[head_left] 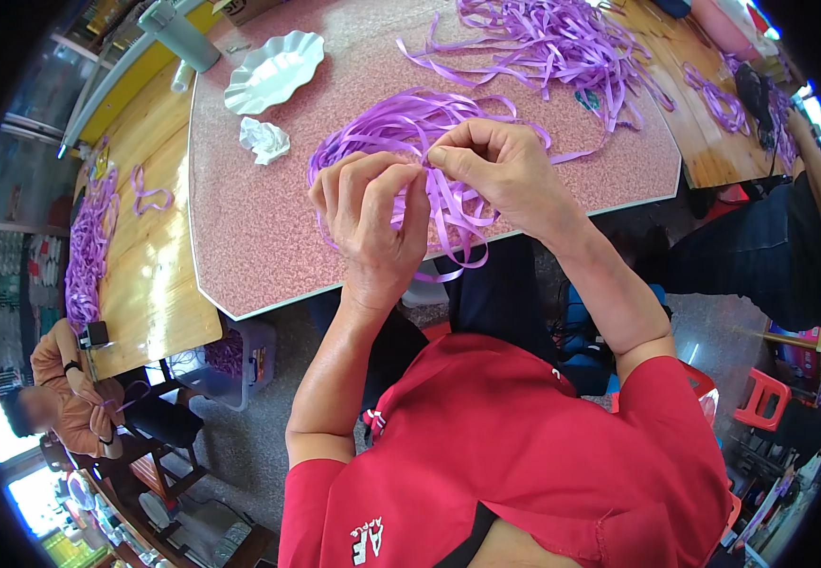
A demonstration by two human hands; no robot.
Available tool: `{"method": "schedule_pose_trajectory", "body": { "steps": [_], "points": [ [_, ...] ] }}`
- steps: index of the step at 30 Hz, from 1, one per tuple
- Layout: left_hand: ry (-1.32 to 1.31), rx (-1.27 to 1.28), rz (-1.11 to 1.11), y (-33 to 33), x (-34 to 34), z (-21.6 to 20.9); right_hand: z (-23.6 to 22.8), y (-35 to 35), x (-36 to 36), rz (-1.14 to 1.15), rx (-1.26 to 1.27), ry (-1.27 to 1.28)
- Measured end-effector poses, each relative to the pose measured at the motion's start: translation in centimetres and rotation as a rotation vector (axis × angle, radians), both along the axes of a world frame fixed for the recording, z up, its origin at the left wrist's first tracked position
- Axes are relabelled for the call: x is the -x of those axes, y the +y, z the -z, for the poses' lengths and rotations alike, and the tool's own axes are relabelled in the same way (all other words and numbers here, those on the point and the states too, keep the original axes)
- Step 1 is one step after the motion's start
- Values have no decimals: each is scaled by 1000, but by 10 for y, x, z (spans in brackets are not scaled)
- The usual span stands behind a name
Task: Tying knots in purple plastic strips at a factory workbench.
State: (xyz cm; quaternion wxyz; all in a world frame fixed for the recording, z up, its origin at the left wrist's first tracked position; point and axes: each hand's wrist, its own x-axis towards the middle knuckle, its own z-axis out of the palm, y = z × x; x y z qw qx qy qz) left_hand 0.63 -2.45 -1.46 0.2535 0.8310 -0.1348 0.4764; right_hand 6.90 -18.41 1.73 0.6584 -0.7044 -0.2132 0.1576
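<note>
Over the near part of a pink speckled tabletop (pixel 249 227), my two hands meet with their fingertips almost touching. Thumb and index finger of my left hand (pixel 372 208) are pinched together on a purple ribbon. My right hand (pixel 505 175) pinches the same ribbon just to the right of that. Beneath and behind both hands lies a loose bundle of purple ribbons (pixel 382 128), with loops hanging over the table's near edge. The exact bit between my fingertips is too small to make out.
A larger heap of purple ribbons (pixel 552 43) lies at the far right. A white scalloped dish (pixel 275 72), crumpled tissue (pixel 264 140) and grey-green bottle (pixel 178 36) stand far left. At left, a seated person (pixel 74 398) handles ribbon beside a wooden table (pixel 150 284); another person (pixel 760 256) sits right.
</note>
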Motion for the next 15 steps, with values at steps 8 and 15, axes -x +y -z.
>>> {"method": "schedule_pose_trajectory", "body": {
  "steps": [8, 15],
  "points": [
    [368, 793, 284, -8, 7, 10, -4, 0, 2, 41, 26, -28],
    [527, 1113, 439, -13, 8, 1, -1, 3, 13, 73, 2, -166]
  ]
}}
